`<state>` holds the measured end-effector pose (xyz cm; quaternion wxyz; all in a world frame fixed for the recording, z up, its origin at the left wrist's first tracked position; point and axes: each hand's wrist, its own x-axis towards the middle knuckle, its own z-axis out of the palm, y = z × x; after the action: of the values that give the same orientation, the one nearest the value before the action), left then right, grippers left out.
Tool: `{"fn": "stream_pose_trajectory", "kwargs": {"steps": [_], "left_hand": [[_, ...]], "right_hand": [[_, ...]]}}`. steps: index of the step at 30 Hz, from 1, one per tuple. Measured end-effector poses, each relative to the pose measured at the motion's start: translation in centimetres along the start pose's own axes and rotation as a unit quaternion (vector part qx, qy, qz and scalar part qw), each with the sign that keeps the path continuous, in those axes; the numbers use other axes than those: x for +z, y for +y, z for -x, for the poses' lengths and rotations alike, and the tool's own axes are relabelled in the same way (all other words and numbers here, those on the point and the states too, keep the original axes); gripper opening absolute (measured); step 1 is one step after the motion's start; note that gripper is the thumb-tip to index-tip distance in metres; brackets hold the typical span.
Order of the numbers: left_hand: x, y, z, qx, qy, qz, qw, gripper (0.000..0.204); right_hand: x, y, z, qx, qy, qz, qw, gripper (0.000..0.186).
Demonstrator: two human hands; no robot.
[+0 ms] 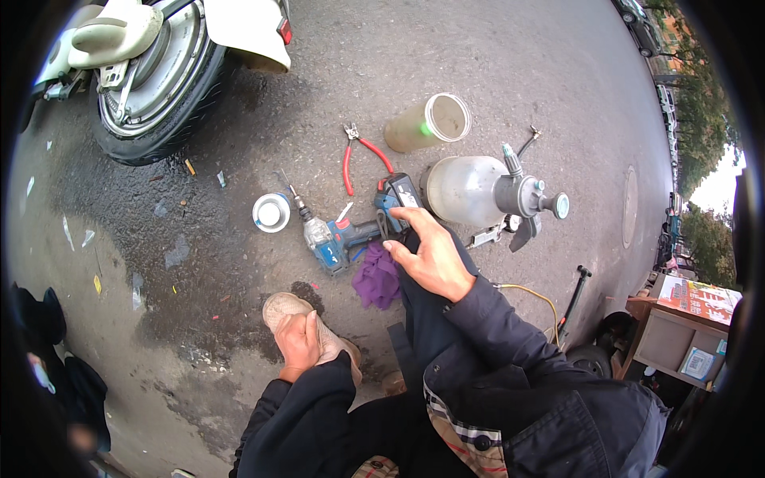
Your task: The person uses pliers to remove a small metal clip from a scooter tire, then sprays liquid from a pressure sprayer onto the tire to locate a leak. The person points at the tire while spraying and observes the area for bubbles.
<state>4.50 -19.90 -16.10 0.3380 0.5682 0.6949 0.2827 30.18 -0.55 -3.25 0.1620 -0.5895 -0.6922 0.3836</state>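
My left hand (298, 344) is closed, its fingers curled in over my beige shoe (328, 341); whether anything is inside it is hidden. Above my right knee, my right hand (434, 256) has its thumb and index finger apart, with the other fingers hidden. Just beyond those fingertips lies a blue and black cordless drill (339, 239) with a bit fitted and its battery (398, 191) toward the hand. A crumpled purple cloth (376, 276) rests beside the drill. Red-handled pliers (348, 163) lie farther off, handles spread.
A white tape roll (272, 213) is left of the drill. Beyond my right hand are a pump sprayer (470, 191) and a cloudy plastic tub (426, 123). A scooter wheel (163, 84) stands far left. A cabinet (669, 342) is at right; a person's dark clothing (84, 390) shows at left.
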Motion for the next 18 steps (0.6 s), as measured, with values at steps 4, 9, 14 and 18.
{"fn": "stream_pose_trajectory", "kwargs": {"steps": [4, 9, 14, 18], "left_hand": [[-0.3, 0.2, 0.0, -0.028, 0.014, 0.028, 0.999, 0.045], [-3.1, 0.7, -1.2, -0.113, -0.025, 0.099, 0.988, 0.055], [-11.5, 1.2, -7.5, -0.19, 0.081, 0.13, 0.97, 0.07], [-21.1, 1.5, -15.3, -0.134, 0.168, 0.066, 0.974, 0.069]], "right_hand": [[-1.9, -0.2, 1.8, 0.014, 0.049, -0.016, 0.999, 0.044], [-4.3, 1.8, 5.7, 0.009, 0.174, -0.124, 0.977, 0.011], [-7.6, 8.2, 11.5, 0.132, 0.192, -0.063, 0.97, 0.028], [-9.3, 13.4, 13.3, 0.217, 0.266, -0.093, 0.935, 0.027]]}}
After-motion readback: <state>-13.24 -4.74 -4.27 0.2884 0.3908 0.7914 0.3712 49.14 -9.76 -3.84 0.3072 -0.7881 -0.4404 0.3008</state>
